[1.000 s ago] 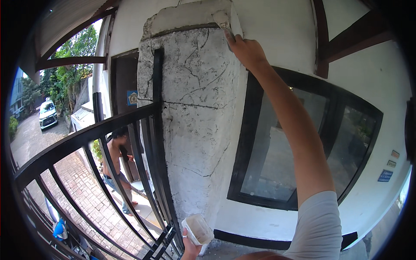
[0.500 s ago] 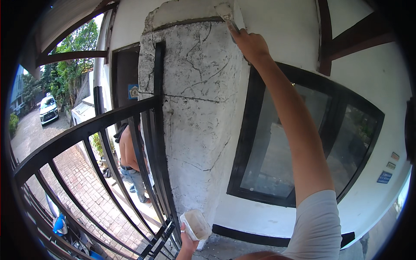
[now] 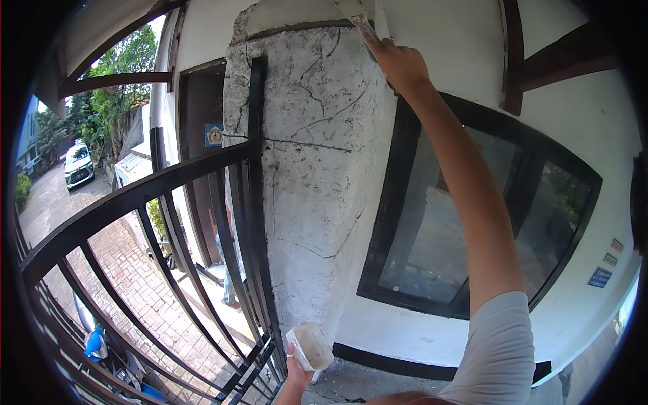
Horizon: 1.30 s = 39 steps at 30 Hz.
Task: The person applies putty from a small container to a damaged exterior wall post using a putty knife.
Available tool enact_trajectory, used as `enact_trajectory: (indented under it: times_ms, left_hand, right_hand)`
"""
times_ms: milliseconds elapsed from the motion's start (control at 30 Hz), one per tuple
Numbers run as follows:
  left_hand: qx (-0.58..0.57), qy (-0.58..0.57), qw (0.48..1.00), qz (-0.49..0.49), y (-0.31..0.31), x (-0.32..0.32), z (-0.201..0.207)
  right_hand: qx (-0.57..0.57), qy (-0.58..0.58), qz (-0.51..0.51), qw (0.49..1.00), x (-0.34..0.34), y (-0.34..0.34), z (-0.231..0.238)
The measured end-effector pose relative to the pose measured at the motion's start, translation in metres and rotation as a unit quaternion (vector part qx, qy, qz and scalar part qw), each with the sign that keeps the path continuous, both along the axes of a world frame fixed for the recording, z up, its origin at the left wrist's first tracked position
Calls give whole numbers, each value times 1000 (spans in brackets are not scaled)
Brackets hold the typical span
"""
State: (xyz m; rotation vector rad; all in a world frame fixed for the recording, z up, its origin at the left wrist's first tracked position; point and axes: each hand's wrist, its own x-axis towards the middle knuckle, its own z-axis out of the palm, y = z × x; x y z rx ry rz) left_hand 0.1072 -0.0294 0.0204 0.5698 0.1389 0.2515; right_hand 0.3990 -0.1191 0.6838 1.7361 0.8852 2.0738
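The big pillar (image 3: 310,182) is full of cracks, and its top edge is rough and broken, so a hard push up there could make bits break off and fall. The black railing (image 3: 108,213) stands close by on the left; if the tub swings that way, it could bump the bars. The dark window (image 3: 425,236) is low on the right, under the raised arm, and a dropped tool could knock its frame or glass. The small pale tub (image 3: 297,345) is down low, near the foot of the pillar. The left hand (image 3: 295,375) holds it by one side, and it leans, so it could tip and spill if those fingers get tired; I cannot tell how full it is. The right hand (image 3: 403,66) reaches very high with its fingers wrapped round the scraper (image 3: 362,24), which is at the pillar's top right corner. A long stretch makes an arm weak, so the scraper could slip. I cannot tell how hard its blade presses.
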Motion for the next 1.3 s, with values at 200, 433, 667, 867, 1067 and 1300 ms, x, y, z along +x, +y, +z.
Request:
enact_trajectory:
  times_ms: [200,433,667,867,1067,1300]
  left_hand:
    - [-5,15,1000,-6,0,4,-5]
    - [-7,32,999,16,1,-13,-9]
    - [-18,36,999,10,4,-10,-7]
    - [-19,34,999,-7,4,-7,-8]
    - [-14,44,999,-10,2,-4,-7]
    - [-8,57,998,3,7,-4,-3]
  right_hand:
    - [10,73,-53,996,15,-2,-3]
    - [20,121,32,992,-6,-31,-26]
    - [-28,95,430,898,-31,-16,-21]
    - [40,323,586,742,-52,-5,-37]
    - [133,447,722,512,-50,-14,-22]
    - [182,459,781,381,20,7,41]
